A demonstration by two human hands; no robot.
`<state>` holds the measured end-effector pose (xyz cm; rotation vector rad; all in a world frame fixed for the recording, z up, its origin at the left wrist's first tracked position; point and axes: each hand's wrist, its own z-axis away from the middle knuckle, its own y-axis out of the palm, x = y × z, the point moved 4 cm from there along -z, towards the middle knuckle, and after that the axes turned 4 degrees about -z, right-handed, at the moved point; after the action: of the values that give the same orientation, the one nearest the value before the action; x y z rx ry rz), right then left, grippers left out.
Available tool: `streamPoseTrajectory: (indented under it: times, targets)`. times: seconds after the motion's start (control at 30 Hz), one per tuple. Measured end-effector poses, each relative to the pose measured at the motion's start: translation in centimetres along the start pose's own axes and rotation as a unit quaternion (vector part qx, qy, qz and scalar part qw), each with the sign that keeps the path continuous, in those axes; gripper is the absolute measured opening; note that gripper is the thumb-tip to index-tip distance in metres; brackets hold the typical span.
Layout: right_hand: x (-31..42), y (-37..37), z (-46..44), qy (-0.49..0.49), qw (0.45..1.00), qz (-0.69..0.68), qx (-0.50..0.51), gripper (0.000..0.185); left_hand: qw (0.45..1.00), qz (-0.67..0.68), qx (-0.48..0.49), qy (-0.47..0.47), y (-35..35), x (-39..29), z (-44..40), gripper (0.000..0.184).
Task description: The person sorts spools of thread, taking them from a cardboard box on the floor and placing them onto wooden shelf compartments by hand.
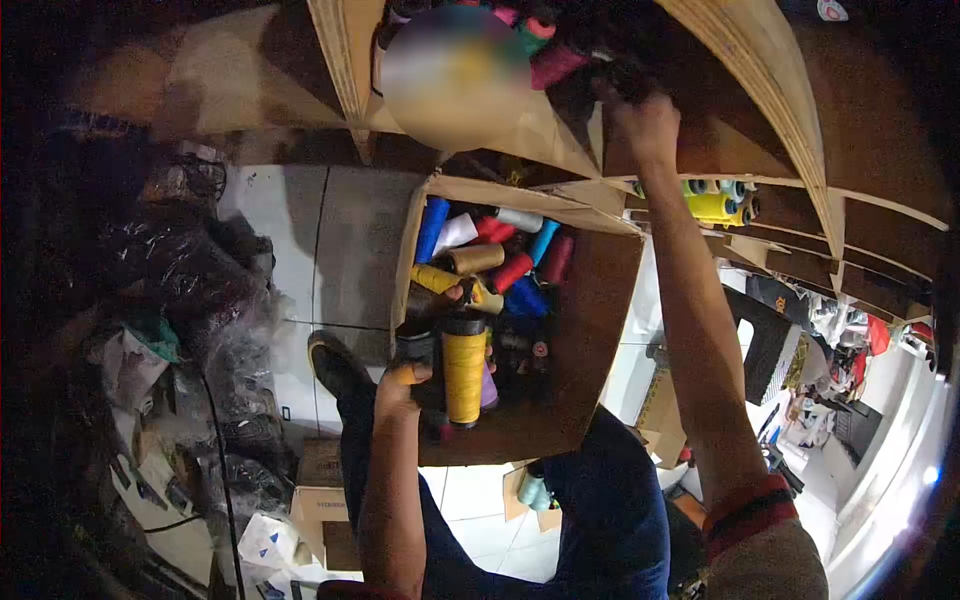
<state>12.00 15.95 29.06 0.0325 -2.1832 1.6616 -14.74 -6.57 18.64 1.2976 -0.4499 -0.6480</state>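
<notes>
My left hand (405, 375) is at the near left side of an open cardboard box (590, 330), its fingers closed round something beside a large yellow thread cone (463, 372). The box holds several thread spools, among them a blue one (430, 228), a tan one (475, 259) and a red one (512, 272). My right hand (645, 125) reaches up into a dark wooden shelf compartment, near a dark pink spool (557, 66). Its fingertips are in shadow, and what they touch cannot be made out.
Curved wooden shelf dividers (345, 80) stand above the box. Yellow spools (712, 207) lie in a lower compartment at the right. Dark plastic bags (190, 290) fill the left. A small carton (325, 510) and my shoe (335, 362) are on the tiled floor.
</notes>
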Motion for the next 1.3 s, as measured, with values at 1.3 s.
streamPoseTrajectory:
  times: [1.3]
  targets:
    - [-0.6, 2.3, 5.2, 0.471, 0.398, -0.75, 0.24, 0.027, 0.994, -0.016, -0.111, 0.004, -3.8, 0.8, 1.0, 0.079]
